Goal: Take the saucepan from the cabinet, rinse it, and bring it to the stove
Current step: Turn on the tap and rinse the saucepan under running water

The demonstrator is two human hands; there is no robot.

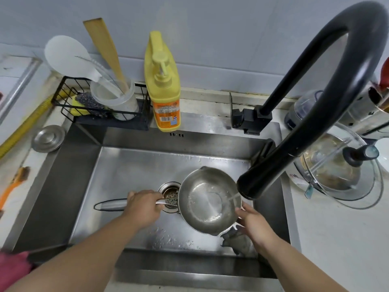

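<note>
Steel sink (130,157) under me, tap (259,182) running. Left hand (145,205) clenched round handle, saucepan (208,199) tilted over drain (169,193), water hitting inside. Right hand (253,224) spread, cupping rim. Fetching done, rinsing underway, I reckon; stove carry left, stove unseen.

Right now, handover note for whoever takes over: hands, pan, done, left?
Left hand: gripping the handle, holding the saucepan over the sink.
Right hand: on the pan's right rim, steadying it; fingers open.
Faucet running into the pan.
Done: pan out of the cabinet, rinse underway.
Left: finish rinsing, tip out water, carry to the stove, which is not in view.
</note>
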